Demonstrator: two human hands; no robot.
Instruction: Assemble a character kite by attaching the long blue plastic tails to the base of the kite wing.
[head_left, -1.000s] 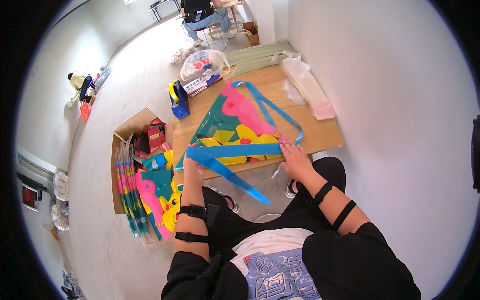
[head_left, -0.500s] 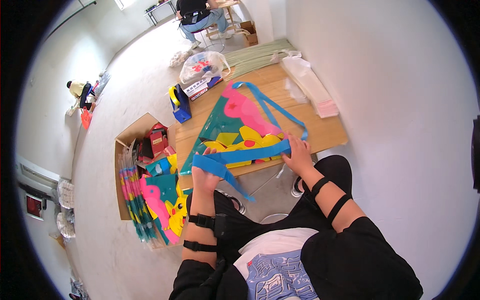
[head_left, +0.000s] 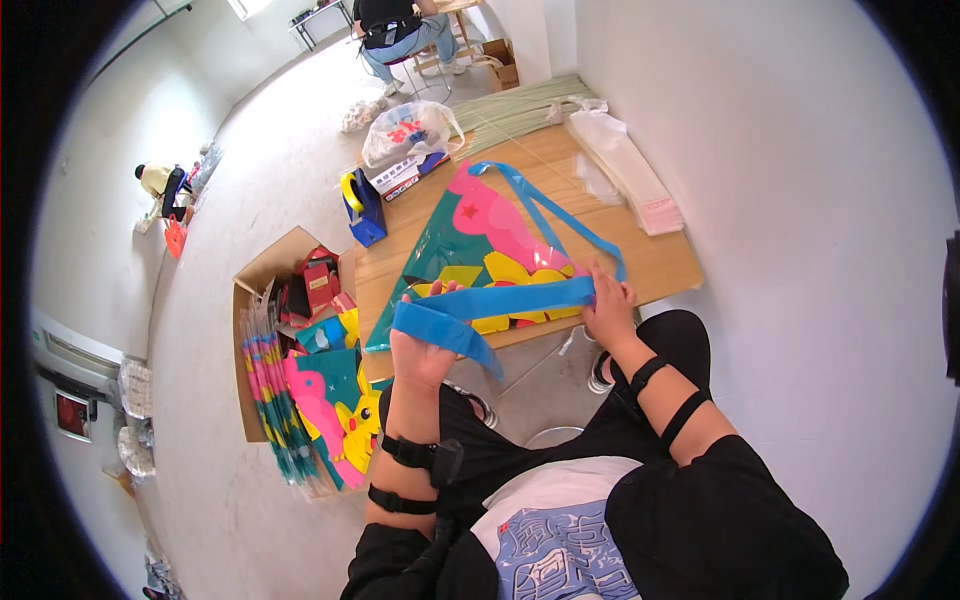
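Note:
A long blue ribbon (head_left: 525, 298) stretches between my two hands above the near edge of the table. It loops across the palm of my left hand (head_left: 420, 362), whose fingers curl up behind it, and a loose end hangs below. My right hand (head_left: 610, 308) grips the ribbon between thumb and fingers. Under the ribbon lies a triangular kite (head_left: 440, 250) in teal, pink and yellow, with a yellow cartoon figure partly covered. From the kite's far corner another length of blue ribbon (head_left: 540, 205) runs over the table toward my right hand.
On the table (head_left: 655, 270) are a blue tape dispenser (head_left: 365, 212), a small box (head_left: 410, 178), a plastic bag (head_left: 408, 132), pale sticks (head_left: 510, 112) and clear sleeves (head_left: 635, 175). At left stands a carton (head_left: 262, 262) with packed kites. A wall rises at right. Two other people are farther off.
My left hand has turned and risen slightly, drawing up the ribbon's hanging end. Both hands and the ribbon appear slightly farther right.

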